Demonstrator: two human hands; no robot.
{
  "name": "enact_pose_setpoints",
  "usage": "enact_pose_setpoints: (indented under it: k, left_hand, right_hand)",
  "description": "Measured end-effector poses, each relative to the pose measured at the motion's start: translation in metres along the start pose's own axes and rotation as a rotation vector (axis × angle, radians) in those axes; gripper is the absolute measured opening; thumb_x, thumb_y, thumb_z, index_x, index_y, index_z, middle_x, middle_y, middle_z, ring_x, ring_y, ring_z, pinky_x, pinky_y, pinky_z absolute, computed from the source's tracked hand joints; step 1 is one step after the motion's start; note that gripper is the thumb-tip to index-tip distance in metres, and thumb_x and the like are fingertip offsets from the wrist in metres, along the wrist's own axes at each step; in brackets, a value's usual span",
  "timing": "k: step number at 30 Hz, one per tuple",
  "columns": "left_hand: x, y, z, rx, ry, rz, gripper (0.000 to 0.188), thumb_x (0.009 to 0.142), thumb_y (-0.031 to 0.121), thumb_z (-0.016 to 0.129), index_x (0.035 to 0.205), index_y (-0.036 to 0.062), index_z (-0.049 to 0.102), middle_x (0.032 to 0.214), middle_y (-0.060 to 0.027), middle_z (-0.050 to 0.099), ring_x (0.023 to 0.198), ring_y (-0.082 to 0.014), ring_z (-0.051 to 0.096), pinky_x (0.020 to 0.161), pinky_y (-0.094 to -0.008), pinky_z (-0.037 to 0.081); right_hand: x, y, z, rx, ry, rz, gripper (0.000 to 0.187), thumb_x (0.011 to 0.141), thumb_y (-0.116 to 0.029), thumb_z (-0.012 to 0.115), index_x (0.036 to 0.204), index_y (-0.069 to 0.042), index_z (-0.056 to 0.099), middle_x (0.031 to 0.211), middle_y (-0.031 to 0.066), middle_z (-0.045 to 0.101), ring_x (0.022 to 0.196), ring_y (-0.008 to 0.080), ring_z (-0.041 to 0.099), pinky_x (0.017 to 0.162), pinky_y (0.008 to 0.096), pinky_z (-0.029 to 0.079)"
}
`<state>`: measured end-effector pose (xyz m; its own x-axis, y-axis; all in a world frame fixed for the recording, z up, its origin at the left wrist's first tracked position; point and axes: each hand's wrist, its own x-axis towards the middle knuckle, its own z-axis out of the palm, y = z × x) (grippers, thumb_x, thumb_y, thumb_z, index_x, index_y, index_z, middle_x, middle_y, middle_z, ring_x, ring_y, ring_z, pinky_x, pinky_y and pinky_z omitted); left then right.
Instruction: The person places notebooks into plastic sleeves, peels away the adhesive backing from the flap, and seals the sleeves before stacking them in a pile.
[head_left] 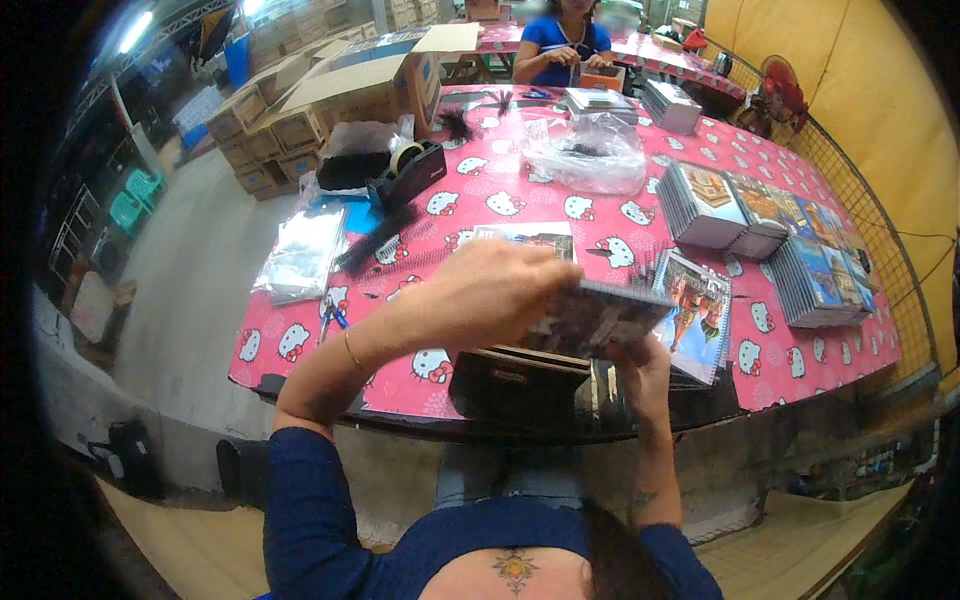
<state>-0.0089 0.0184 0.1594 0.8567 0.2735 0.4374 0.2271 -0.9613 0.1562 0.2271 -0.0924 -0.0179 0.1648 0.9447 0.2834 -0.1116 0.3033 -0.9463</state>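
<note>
Pink, patterned covering lies over the tabletop [400, 397], and just above its near edge a dark-covered booklet [612, 322] is held up between the person's hands, over a black case [515, 385]. The right hand [645, 368] grips the booklet near its lower right corner. The left hand [500, 280] bends over the upper left end; its fingertips are hidden, so whether that grip pinches the edge or only rests on it cannot be told.

The step looks like working along the booklet's long edge, though blur hides the detail there. To do it well, the right grip should carry the weight and keep the pages square, firm enough to stop them fanning but not so tight that the cover bows. The left fingers are then best used lightly, following the edge in short, even movements. Holding the booklet steadier and a little clear of the case would make any skewed page easier to spot.

The bright spiral notebook [693, 315] lies just beside the right hand and could easily be nudged by the wrist. Black wire bindings [378, 243] lie beyond the left forearm, where a low elbow might snag them.
</note>
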Motion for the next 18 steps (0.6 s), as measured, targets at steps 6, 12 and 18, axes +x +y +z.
enact_pose_setpoints:
  k: [6,12,18]
  left_hand:
    - [-0.005,0.023,0.010,0.073,-0.034,-0.030,0.030,0.082,0.011,0.063,0.112,0.0102,0.059,0.088,-0.0084,0.063,0.083,-0.0300,0.066,0.072,-0.0421,0.049]
    - [-0.023,0.022,0.020,0.180,-0.114,-0.016,0.032,0.078,0.013,0.066,0.109,0.0080,0.060,0.083,-0.0053,0.062,0.079,-0.0274,0.066,0.072,-0.0419,0.048]
    - [-0.109,0.019,0.092,-0.001,0.307,-0.472,0.056,0.095,0.030,0.056,0.144,0.0065,0.042,0.146,-0.0194,0.042,0.134,-0.0290,0.043,0.115,-0.0422,0.025]
  right_hand:
    - [-0.020,0.001,0.014,0.103,0.095,0.015,0.030,0.092,-0.002,0.064,0.122,0.001,0.059,0.114,0.0048,0.066,0.102,0.0135,0.061,0.092,0.0313,0.047]
    - [-0.020,0.027,0.022,-0.197,0.008,0.040,0.041,0.087,-0.005,0.070,0.126,0.000,0.056,0.117,0.0086,0.064,0.109,0.0169,0.059,0.097,0.0325,0.044]
    - [-0.020,0.021,0.051,-0.103,-0.027,-0.045,0.061,0.087,-0.013,0.072,0.140,-0.003,0.043,0.131,0.0162,0.054,0.120,0.0229,0.053,0.105,0.0347,0.038]
